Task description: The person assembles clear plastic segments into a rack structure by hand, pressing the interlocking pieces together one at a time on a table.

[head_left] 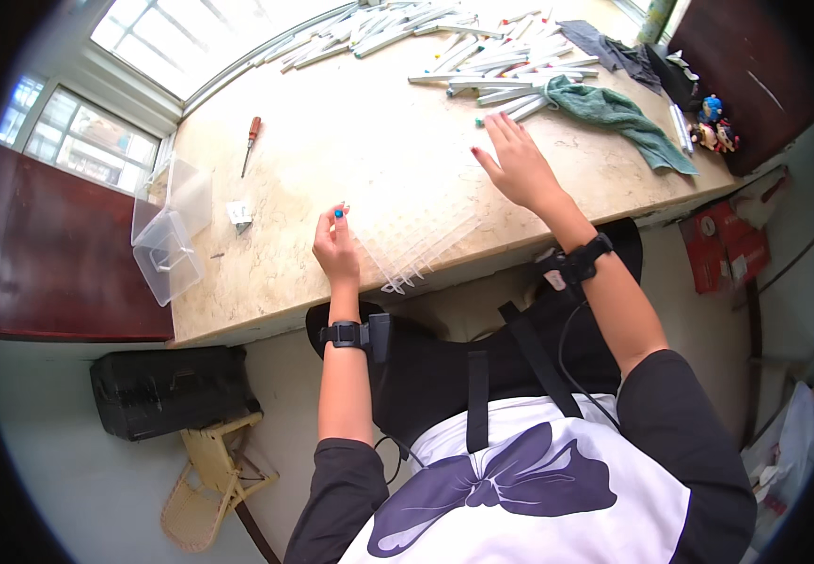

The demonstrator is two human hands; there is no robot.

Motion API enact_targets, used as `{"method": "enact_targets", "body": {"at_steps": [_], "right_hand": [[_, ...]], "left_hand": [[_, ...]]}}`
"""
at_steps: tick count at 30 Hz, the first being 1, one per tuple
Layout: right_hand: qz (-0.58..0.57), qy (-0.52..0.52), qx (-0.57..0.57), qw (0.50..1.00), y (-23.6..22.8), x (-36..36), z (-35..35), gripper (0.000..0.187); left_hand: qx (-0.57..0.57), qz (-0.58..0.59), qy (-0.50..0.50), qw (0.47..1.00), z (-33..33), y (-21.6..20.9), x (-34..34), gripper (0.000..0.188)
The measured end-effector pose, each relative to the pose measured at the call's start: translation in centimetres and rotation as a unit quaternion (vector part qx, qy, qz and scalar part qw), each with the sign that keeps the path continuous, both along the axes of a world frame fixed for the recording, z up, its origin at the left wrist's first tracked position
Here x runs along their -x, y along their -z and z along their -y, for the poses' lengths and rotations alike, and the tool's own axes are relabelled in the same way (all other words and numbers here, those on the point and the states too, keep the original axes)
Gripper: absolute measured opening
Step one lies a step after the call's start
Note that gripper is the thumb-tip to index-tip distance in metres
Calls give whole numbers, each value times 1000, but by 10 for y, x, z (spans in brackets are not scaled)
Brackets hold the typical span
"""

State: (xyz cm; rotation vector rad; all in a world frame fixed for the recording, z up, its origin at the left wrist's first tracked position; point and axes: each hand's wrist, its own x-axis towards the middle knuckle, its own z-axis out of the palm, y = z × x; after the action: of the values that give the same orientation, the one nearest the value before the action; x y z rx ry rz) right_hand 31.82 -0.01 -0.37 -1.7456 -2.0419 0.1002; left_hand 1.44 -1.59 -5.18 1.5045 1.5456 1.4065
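Note:
My left hand [335, 249] is over the near part of the table, its fingers curled in a pinch. A small blue spot shows at its fingertips; whether this is the end of something held I cannot make out. Right beside it lies a clear plastic grid rack [414, 246], its near edge by the table's front. My right hand [518, 167] reaches forward with fingers stretched out and holds nothing visible. Just beyond its fingertips lie white markers [510, 94] with coloured ends, loosely heaped. Bright glare washes out much of the rack.
More markers [388, 36] lie along the back by the window. A green cloth [614, 115] rests at the right, near small figurines [712, 122]. To the left are a screwdriver [252, 141], a small white piece [239, 216] and a clear plastic box [170, 246].

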Motion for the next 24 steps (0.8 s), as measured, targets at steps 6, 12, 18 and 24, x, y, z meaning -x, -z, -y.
{"method": "enact_targets", "body": {"at_steps": [6,12,18,24], "right_hand": [[109,4,34,993,38,-51,75,76],[123,-20,-45,991,39,-58,133,53],[-22,50,-141,988,16,-50,137,16],[-259,57,-115,957,-41,14,95,10]], "left_hand": [[-87,-234,27,968,9,-15,-14,47],[-122,-424,144,886,29,-52,-76,68],[-46,-552,179,813,28,-32,-88,70],[-47,-503,153,850,27,-28,-86,83]]}}
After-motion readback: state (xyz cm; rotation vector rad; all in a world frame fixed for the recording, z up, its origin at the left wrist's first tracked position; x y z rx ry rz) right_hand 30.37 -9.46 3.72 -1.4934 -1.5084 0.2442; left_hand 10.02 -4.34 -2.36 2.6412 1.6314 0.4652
